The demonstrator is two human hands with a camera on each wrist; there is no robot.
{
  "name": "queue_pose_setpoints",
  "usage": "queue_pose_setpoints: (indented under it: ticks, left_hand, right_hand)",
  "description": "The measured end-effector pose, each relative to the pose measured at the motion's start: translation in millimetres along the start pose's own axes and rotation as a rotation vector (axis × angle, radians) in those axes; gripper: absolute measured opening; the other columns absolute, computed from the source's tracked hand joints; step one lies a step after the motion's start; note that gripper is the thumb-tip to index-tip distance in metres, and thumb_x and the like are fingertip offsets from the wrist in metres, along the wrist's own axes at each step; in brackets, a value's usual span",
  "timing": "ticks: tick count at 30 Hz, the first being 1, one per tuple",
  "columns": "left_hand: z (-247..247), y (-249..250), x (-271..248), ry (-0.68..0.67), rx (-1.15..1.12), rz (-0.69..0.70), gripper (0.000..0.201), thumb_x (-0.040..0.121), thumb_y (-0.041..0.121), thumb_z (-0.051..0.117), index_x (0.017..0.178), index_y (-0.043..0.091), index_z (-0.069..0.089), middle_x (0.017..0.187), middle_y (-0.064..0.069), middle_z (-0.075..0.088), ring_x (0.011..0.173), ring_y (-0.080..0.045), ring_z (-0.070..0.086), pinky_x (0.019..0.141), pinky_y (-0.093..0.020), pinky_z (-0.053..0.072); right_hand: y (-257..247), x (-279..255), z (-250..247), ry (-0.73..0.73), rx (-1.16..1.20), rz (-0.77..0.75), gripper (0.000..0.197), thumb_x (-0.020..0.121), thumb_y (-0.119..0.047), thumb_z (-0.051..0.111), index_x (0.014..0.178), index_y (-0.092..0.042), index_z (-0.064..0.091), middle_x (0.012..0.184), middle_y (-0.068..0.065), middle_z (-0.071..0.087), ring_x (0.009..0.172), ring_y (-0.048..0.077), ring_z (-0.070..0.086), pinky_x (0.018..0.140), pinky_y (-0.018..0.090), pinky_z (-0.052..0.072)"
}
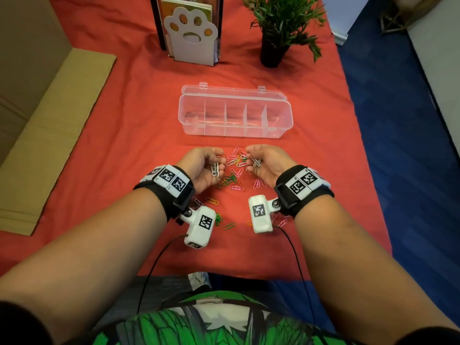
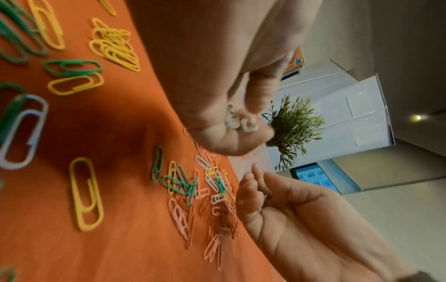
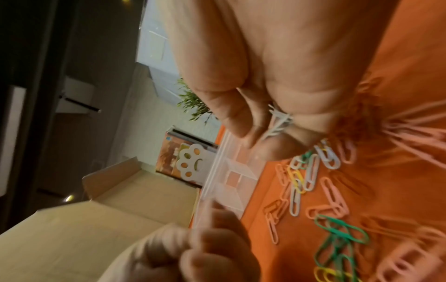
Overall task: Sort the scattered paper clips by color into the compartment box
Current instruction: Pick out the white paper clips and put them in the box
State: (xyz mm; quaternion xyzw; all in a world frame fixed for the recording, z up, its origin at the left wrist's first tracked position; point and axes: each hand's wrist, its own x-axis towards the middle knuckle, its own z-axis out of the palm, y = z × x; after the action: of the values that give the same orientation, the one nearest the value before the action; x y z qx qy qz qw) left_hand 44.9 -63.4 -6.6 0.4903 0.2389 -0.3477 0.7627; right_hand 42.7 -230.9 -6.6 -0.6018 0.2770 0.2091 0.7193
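Left hand [image 3: 183, 253] blurred in right wrist view; plant [image 1: 283, 23] top cut off.

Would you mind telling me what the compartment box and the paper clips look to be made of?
Compartment box: apparently clear, glossy plastic; the red cloth shows through its walls and dividers.
Paper clips: bent wire loops, seemingly coated in matte colour (pink, green, yellow, white); the core is not visible.

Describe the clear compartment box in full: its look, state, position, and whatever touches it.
The compartment box is a long tray of clear, colourless plastic with rounded corners. Thin clear dividers split it into five compartments in a row. Its hinged lid is open, tipped back behind it, with two small clasp tabs on the lid's far edge. No paper clips show inside any compartment. It rests flat on the red cloth, beyond the scattered clips and both hands; neither hand touches it.
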Motion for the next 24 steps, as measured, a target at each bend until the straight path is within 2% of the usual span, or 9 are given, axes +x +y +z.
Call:
queue_pose_setpoints:
  ticks: [5, 9, 10, 14, 17, 19, 20, 22, 24]
  left_hand:
    - [0, 34, 7, 0.046, 0.095, 0.042, 0.027, 0.082, -0.005, 0.027, 0.086, 0.009, 0.050, 0.072, -0.002, 0.050, 0.055, -0.010, 0.050, 0.044, -0.014, 0.047]
    - [-8, 82, 15, 0.150, -0.004, 0.185, 0.020, 0.081, -0.001, 0.032, 0.082, 0.010, 0.049, 0.077, -0.004, 0.050, 0.067, -0.014, 0.053, 0.060, -0.024, 0.050]
    - [-9, 93, 15, 0.192, -0.014, 0.207, 0.017, 0.079, -0.001, 0.035, 0.076, 0.011, 0.047, 0.076, -0.004, 0.048, 0.066, -0.014, 0.050, 0.061, -0.024, 0.047]
    - [-13, 113, 11, 0.286, -0.001, 0.258, 0.017, 0.071, -0.004, 0.035, 0.068, 0.012, 0.038, 0.066, -0.002, 0.033, 0.032, -0.007, 0.031, 0.037, -0.016, 0.030]
    - [-18, 108, 7, 0.292, 0.054, 0.314, 0.022, 0.073, -0.008, 0.032, 0.066, 0.011, 0.040, 0.068, -0.002, 0.035, 0.033, -0.005, 0.042, 0.039, -0.017, 0.033]
    - [-27, 100, 6, 0.308, 0.104, 0.370, 0.027, 0.074, -0.011, 0.033, 0.075, 0.011, 0.049, 0.074, -0.002, 0.044, 0.058, -0.007, 0.050, 0.053, -0.019, 0.039]
    - [-31, 97, 5, 0.342, 0.121, 0.392, 0.032, 0.076, -0.011, 0.035, 0.090, 0.011, 0.054, 0.078, -0.001, 0.050, 0.066, -0.009, 0.050, 0.058, -0.020, 0.039]
    - [-41, 88, 3, 0.428, 0.182, 0.419, 0.038, 0.083, -0.006, 0.039, 0.115, 0.009, 0.053, 0.079, 0.002, 0.054, 0.068, -0.009, 0.049, 0.061, -0.021, 0.036]
    - [-50, 73, 2, 0.487, 0.296, 0.430, 0.033, 0.087, -0.001, 0.045, 0.118, 0.005, 0.053, 0.076, 0.004, 0.054, 0.064, -0.008, 0.048, 0.060, -0.022, 0.037]
  right_hand:
    - [-24, 12, 15, 0.038, -0.244, -0.068, 0.037, 0.086, 0.017, 0.027, 0.077, -0.011, 0.049, 0.073, 0.002, 0.043, 0.060, 0.010, 0.044, 0.046, 0.017, 0.043]
    - [-48, 18, 30, -0.005, -0.362, -0.193, 0.034, 0.089, 0.016, 0.031, 0.076, -0.010, 0.050, 0.073, 0.005, 0.047, 0.059, 0.014, 0.049, 0.048, 0.016, 0.049]
    - [-52, 21, 35, 0.002, -0.380, -0.215, 0.033, 0.089, 0.015, 0.033, 0.075, -0.010, 0.050, 0.074, 0.006, 0.047, 0.059, 0.014, 0.050, 0.048, 0.017, 0.049]
    - [-57, 34, 55, 0.029, -0.412, -0.279, 0.029, 0.088, 0.015, 0.031, 0.086, -0.004, 0.053, 0.075, 0.005, 0.048, 0.062, 0.015, 0.055, 0.053, 0.019, 0.055]
    - [-59, 39, 73, 0.031, -0.444, -0.337, 0.027, 0.088, 0.013, 0.033, 0.094, -0.005, 0.052, 0.074, 0.002, 0.050, 0.065, 0.016, 0.057, 0.063, 0.024, 0.056]
    - [-61, 44, 87, 0.044, -0.453, -0.384, 0.027, 0.085, 0.012, 0.037, 0.089, -0.008, 0.054, 0.073, 0.001, 0.052, 0.069, 0.020, 0.059, 0.070, 0.029, 0.058]
    - [-61, 46, 95, 0.057, -0.472, -0.416, 0.027, 0.083, 0.011, 0.040, 0.089, -0.010, 0.056, 0.075, 0.002, 0.056, 0.075, 0.023, 0.061, 0.077, 0.037, 0.059]
    - [-60, 49, 109, 0.059, -0.576, -0.457, 0.031, 0.085, 0.004, 0.042, 0.106, -0.011, 0.059, 0.095, 0.008, 0.064, 0.096, 0.028, 0.063, 0.093, 0.045, 0.051]
    - [-59, 50, 118, 0.008, -0.712, -0.444, 0.045, 0.089, 0.000, 0.039, 0.131, -0.013, 0.048, 0.126, 0.012, 0.058, 0.117, 0.028, 0.055, 0.103, 0.040, 0.044]
